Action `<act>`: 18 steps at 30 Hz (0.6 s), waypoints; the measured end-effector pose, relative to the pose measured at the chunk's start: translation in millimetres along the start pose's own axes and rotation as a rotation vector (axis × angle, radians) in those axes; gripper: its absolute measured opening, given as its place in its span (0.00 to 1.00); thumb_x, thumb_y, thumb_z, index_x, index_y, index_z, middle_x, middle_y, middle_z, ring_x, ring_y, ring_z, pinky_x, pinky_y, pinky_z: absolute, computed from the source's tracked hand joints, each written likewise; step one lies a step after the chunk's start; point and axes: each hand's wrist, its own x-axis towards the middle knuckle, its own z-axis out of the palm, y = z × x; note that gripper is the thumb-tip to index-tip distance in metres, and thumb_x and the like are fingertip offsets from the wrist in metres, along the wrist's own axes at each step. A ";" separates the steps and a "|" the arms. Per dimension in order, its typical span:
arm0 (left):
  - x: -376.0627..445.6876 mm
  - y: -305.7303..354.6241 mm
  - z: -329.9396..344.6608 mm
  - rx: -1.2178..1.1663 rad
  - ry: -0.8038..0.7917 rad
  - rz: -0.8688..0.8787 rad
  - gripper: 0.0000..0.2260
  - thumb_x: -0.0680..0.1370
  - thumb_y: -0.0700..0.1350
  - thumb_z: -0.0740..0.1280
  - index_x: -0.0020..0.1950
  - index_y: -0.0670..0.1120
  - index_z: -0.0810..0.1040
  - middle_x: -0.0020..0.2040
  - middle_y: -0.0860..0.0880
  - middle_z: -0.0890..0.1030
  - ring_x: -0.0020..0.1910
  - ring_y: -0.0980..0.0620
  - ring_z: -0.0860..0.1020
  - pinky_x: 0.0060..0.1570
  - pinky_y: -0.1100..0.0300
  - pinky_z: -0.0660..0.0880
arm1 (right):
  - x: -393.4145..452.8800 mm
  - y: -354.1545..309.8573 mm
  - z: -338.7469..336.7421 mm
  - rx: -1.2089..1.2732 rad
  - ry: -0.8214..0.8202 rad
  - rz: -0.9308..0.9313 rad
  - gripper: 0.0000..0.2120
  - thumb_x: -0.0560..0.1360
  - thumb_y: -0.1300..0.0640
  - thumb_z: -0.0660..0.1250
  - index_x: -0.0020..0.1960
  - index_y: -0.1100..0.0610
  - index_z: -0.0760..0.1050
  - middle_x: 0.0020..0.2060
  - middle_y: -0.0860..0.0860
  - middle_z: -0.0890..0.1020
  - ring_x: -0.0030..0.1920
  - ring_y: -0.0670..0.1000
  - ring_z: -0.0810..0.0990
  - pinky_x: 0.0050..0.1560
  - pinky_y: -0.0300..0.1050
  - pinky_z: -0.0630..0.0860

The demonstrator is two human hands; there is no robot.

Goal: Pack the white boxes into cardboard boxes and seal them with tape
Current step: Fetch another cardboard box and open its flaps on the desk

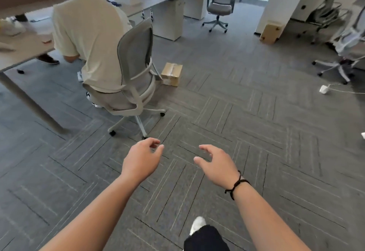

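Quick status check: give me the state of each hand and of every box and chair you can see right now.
left hand: fingers loosely curled, holding nothing
right hand: fingers spread, holding nothing
cardboard box: closed, taped, on the carpet beside the occupied chair
occupied chair: a person seated at the desk
chair by the window: unoccupied

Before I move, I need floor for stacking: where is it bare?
Bare carpet runs from both hands ahead to the taped cardboard box and right toward the white plug. Crowded left: occupied chair, desk leg.
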 end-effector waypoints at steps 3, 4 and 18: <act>60.6 20.4 23.8 0.012 -0.031 -0.009 0.14 0.80 0.57 0.65 0.63 0.55 0.80 0.54 0.60 0.82 0.54 0.55 0.80 0.57 0.48 0.79 | 60.0 18.3 -20.7 0.030 -0.003 0.018 0.24 0.80 0.46 0.66 0.74 0.49 0.69 0.72 0.45 0.72 0.72 0.49 0.70 0.66 0.42 0.68; 82.0 29.8 33.0 0.015 -0.037 -0.010 0.14 0.80 0.57 0.66 0.63 0.54 0.79 0.53 0.59 0.82 0.54 0.55 0.80 0.57 0.49 0.79 | 82.7 25.9 -29.3 0.036 0.002 0.022 0.24 0.79 0.46 0.66 0.74 0.49 0.69 0.72 0.45 0.72 0.72 0.49 0.70 0.65 0.42 0.68; 352.7 193.8 104.4 0.011 -0.036 -0.036 0.17 0.79 0.58 0.66 0.65 0.54 0.79 0.53 0.59 0.82 0.53 0.57 0.80 0.59 0.50 0.78 | 374.4 64.0 -191.6 0.042 -0.042 0.008 0.24 0.79 0.46 0.66 0.74 0.49 0.69 0.72 0.46 0.73 0.72 0.50 0.70 0.67 0.44 0.68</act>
